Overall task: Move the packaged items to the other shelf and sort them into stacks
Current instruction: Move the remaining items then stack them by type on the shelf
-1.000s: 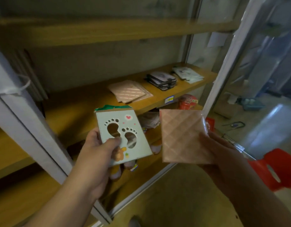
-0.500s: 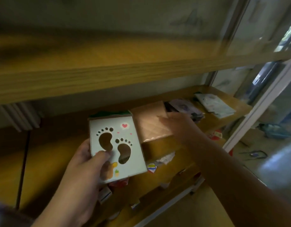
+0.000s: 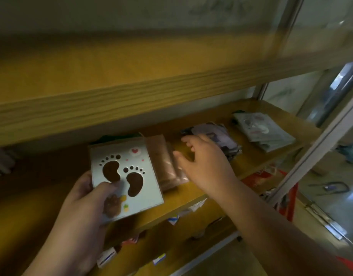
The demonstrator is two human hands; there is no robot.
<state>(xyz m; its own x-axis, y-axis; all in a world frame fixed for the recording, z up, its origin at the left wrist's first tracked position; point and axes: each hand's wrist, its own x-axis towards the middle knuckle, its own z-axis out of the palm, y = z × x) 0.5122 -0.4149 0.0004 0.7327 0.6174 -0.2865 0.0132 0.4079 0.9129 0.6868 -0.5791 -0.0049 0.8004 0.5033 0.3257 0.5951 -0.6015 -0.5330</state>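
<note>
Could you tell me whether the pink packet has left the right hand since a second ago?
Yes. The pink packet now lies on the shelf; the right hand is open above it.

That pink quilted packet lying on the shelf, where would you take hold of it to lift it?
Probably by its near short edge, coming from the front. The pink quilted packet lies flat on the shelf with that end toward the shelf's front lip. The footprint card in the left hand covers its left side, and the open right hand hovers beside it.
</note>
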